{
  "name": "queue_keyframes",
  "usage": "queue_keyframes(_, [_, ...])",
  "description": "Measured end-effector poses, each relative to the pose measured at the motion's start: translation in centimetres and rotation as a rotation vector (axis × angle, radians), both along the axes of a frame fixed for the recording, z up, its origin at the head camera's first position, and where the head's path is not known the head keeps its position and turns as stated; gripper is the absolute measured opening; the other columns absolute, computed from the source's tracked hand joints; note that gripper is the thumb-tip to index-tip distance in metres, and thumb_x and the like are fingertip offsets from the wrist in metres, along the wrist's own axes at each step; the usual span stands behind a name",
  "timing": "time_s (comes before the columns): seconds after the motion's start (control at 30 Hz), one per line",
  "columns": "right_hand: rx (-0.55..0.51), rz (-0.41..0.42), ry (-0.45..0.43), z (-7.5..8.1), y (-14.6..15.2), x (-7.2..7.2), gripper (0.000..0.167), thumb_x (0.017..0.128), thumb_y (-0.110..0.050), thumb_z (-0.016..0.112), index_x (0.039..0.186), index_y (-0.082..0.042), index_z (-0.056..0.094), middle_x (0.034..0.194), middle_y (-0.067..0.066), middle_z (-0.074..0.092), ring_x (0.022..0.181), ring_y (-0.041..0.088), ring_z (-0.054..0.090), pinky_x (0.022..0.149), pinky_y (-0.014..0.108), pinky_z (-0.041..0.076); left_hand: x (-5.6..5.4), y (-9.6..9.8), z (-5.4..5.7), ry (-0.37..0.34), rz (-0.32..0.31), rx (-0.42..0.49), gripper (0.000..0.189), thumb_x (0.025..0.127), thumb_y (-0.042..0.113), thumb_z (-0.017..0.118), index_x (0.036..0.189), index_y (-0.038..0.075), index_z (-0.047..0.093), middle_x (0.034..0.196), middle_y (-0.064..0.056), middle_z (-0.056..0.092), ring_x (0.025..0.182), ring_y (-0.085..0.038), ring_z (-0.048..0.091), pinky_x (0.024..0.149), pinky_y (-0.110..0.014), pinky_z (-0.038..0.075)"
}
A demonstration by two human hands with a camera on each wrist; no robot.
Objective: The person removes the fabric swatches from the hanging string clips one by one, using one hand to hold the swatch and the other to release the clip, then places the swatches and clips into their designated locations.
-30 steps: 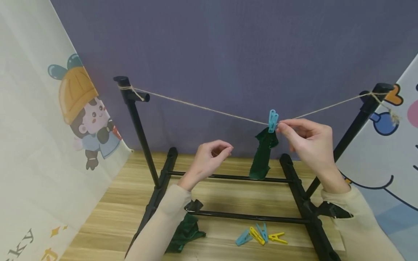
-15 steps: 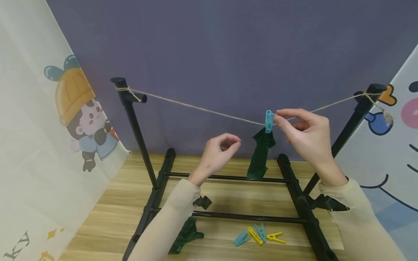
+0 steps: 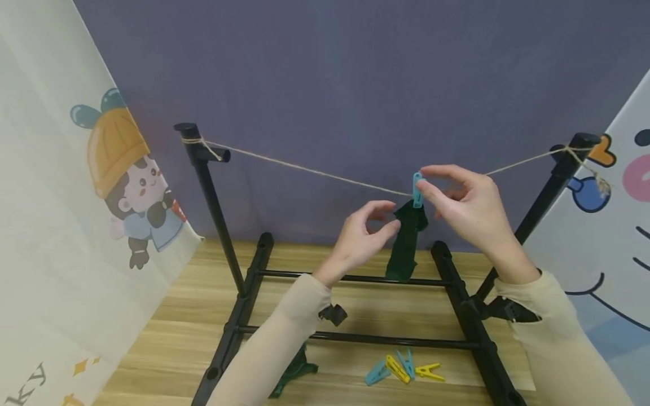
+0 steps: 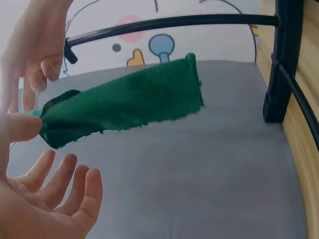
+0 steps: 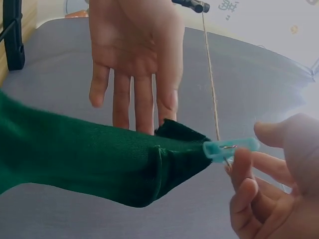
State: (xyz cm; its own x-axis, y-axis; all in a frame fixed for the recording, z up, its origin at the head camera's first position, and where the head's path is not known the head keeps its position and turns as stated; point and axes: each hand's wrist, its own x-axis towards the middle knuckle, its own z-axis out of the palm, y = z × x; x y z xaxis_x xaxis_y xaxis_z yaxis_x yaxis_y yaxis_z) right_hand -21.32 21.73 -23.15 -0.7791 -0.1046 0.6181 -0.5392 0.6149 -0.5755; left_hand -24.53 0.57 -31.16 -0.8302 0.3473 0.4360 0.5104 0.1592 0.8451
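Observation:
A blue clothespin [image 3: 417, 190] sits on the string, with a dark green cloth [image 3: 402, 242] hanging beneath it. My right hand [image 3: 469, 211] has curled fingers and thumb at the clothespin's upper end; the right wrist view has a fingertip over the pale blue clothespin [image 5: 227, 148]. To the cloth's left is my left hand [image 3: 358, 237], thumb and fingers parted around its upper edge and holding nothing. The left wrist view shows the green cloth [image 4: 124, 99] hanging between the two hands. Whether the left fingertips touch the cloth is hard to tell.
The string [image 3: 304, 168] runs between two black posts, the left post [image 3: 218, 217] and the right post [image 3: 540, 211]. Low black crossbars [image 3: 386, 338] join the frame's feet. Blue and yellow clothespins [image 3: 398, 366] and another green cloth [image 3: 297, 369] lie on the wooden table [image 3: 167, 338].
My left hand has moved right and up to the hanging cloth, its fingers spreading. The right hand has shifted left, from beside the clothespin onto its upper end.

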Motion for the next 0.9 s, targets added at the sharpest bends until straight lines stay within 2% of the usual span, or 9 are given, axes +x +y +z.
queue_keyframes(0.07, [0.016, 0.001, -0.034, 0.2, -0.1, 0.2, 0.037, 0.104, -0.031, 0.071, 0.139, -0.018, 0.071, 0.125, 0.006, 0.077, 0.054, 0.007, 0.066, 0.044, 0.026, 0.042, 0.1, 0.4, 0.2, -0.019, -0.025, 0.000, 0.045, 0.106, 0.029, 0.066, 0.148, 0.015, 0.060, 0.145, -0.006, 0.065, 0.126, -0.019, 0.063, 0.100, -0.032, 0.056])
queue_keyframes(0.13, [0.020, 0.005, -0.058, 0.5, -0.1, 0.3, 0.039, 0.105, -0.033, 0.070, 0.140, -0.018, 0.070, 0.138, 0.010, 0.072, 0.055, 0.008, 0.067, 0.049, 0.025, 0.048, 0.2, 0.7, 0.3, -0.036, -0.030, 0.000, 0.046, 0.106, 0.030, 0.066, 0.149, 0.014, 0.059, 0.140, -0.005, 0.067, 0.121, -0.017, 0.064, 0.097, -0.031, 0.056])
queue_keyframes(0.4, [0.026, -0.019, -0.125, 0.9, 0.8, 0.6, 0.039, 0.103, -0.037, 0.073, 0.138, -0.019, 0.072, 0.134, 0.011, 0.074, 0.054, 0.016, 0.065, 0.054, 0.027, 0.052, 0.2, 1.4, 0.3, -0.066, -0.068, 0.024, 0.031, 0.106, 0.027, 0.066, 0.130, 0.009, 0.074, 0.104, -0.008, 0.076, 0.094, -0.024, 0.072, 0.073, -0.023, 0.057])
queue_keyframes(0.53, [0.050, -0.025, -0.164, 1.3, 1.2, 0.7, 0.040, 0.102, -0.038, 0.073, 0.138, -0.021, 0.072, 0.132, 0.008, 0.074, 0.052, 0.019, 0.061, 0.055, 0.028, 0.050, 0.2, 1.5, 0.3, -0.056, -0.068, 0.045, 0.026, 0.105, 0.025, 0.067, 0.124, 0.009, 0.076, 0.102, -0.009, 0.076, 0.089, -0.011, 0.069, 0.072, -0.022, 0.055])
queue_keyframes(0.6, [0.056, -0.009, -0.183, 1.4, 1.3, 0.7, 0.040, 0.102, -0.039, 0.073, 0.138, -0.022, 0.072, 0.127, -0.001, 0.075, 0.049, 0.021, 0.055, 0.050, 0.030, 0.045, 0.2, 1.5, 0.3, -0.045, -0.061, 0.047, 0.025, 0.105, 0.025, 0.067, 0.122, 0.009, 0.076, 0.101, -0.010, 0.076, 0.088, -0.007, 0.067, 0.072, -0.022, 0.054])
queue_keyframes(0.7, [0.064, 0.031, -0.207, 1.4, 1.5, 0.7, 0.039, 0.102, -0.038, 0.073, 0.138, -0.021, 0.072, 0.089, -0.010, 0.075, 0.043, 0.020, 0.044, 0.043, 0.034, 0.035, 0.3, 1.5, 0.2, -0.041, -0.057, 0.043, 0.025, 0.105, 0.025, 0.068, 0.122, 0.010, 0.076, 0.101, -0.009, 0.076, 0.087, -0.005, 0.066, 0.071, -0.022, 0.054])
queue_keyframes(0.77, [0.058, 0.061, -0.216, 1.4, 1.5, 0.7, 0.038, 0.103, -0.036, 0.073, 0.138, -0.020, 0.072, 0.064, -0.013, 0.061, 0.040, 0.019, 0.036, 0.040, 0.036, 0.030, 0.3, 1.6, 0.1, -0.039, -0.057, 0.039, 0.024, 0.105, 0.025, 0.068, 0.122, 0.010, 0.077, 0.101, -0.009, 0.076, 0.087, -0.004, 0.066, 0.071, -0.022, 0.054])
queue_keyframes(0.83, [0.049, 0.080, -0.216, 1.3, 1.6, 0.7, 0.038, 0.103, -0.034, 0.073, 0.137, -0.018, 0.072, 0.049, -0.011, 0.046, 0.039, 0.018, 0.031, 0.039, 0.037, 0.027, 0.3, 1.5, 0.1, -0.036, -0.057, 0.038, 0.023, 0.105, 0.025, 0.068, 0.121, 0.010, 0.077, 0.101, -0.009, 0.076, 0.088, -0.005, 0.066, 0.072, -0.022, 0.053])
queue_keyframes(0.9, [0.037, 0.081, -0.212, 1.2, 1.6, 0.7, 0.037, 0.103, -0.033, 0.074, 0.136, -0.019, 0.072, 0.046, -0.009, 0.038, 0.038, 0.017, 0.029, 0.039, 0.037, 0.026, 0.4, 1.5, 0.1, -0.031, -0.053, 0.041, 0.022, 0.105, 0.024, 0.068, 0.120, 0.010, 0.077, 0.101, -0.009, 0.076, 0.088, -0.006, 0.067, 0.072, -0.022, 0.053])
